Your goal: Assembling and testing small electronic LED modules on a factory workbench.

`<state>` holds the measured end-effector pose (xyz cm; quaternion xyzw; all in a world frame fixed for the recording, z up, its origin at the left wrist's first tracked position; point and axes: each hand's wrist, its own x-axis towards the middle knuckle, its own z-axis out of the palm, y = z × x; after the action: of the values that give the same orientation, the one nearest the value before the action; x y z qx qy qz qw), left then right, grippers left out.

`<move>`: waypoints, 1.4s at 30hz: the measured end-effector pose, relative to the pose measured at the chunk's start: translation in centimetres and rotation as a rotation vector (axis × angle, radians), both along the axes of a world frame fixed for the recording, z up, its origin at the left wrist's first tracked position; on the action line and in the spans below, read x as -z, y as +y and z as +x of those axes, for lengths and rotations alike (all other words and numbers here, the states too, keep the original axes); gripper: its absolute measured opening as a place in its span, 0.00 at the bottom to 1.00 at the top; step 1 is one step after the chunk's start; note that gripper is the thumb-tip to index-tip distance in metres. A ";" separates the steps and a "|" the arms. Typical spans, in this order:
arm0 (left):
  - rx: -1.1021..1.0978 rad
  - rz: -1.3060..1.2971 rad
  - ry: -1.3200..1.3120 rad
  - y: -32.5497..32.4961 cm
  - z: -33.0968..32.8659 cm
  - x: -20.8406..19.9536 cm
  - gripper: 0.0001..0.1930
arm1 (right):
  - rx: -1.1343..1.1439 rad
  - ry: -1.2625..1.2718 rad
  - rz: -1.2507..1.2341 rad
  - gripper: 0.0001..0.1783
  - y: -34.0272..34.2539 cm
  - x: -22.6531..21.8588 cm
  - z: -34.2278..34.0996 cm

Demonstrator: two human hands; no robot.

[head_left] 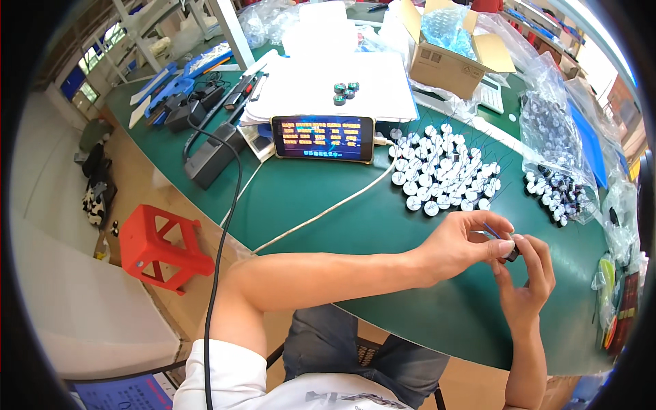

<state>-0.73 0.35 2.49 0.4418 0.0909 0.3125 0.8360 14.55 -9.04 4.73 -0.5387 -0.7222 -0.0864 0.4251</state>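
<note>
Above the right part of the green table, my two hands meet at one small black round part (512,253). The fingertips of my left hand (465,239) pinch it from the left, and a thin dark blue wire (489,229) sticks up there. On the other side, the thumb and fingers of my right hand (529,277) close on the same part. Fingers cover most of it, so its face is hidden. Just beyond my hands lies a cluster of white-topped round parts (445,167) with thin dark wires.
A phone (323,139) with a lit screen leans before white sheets (386,75) holding several green-topped parts (339,100). Its white cable (328,208) crosses the table. A plastic bag (557,130) spills similar parts at right. Behind stands an open carton (447,72); a red stool (154,239) is left.
</note>
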 end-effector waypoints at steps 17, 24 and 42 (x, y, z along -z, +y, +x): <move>-0.012 0.113 0.071 -0.7 0.4 -0.8 0.15 | -0.012 0.191 0.023 0.21 -1.5 1.0 0.8; -0.242 0.167 0.185 -0.2 -0.8 -0.1 0.12 | -0.101 0.214 0.030 0.22 0.7 1.3 0.5; -0.346 0.234 0.199 -0.5 -0.8 0.0 0.11 | -0.147 0.346 0.044 0.20 0.4 2.0 0.8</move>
<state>-1.55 -0.11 2.49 0.5420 0.2106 0.4146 0.7000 15.36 -8.64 2.75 -0.4818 -0.6737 0.0231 0.5598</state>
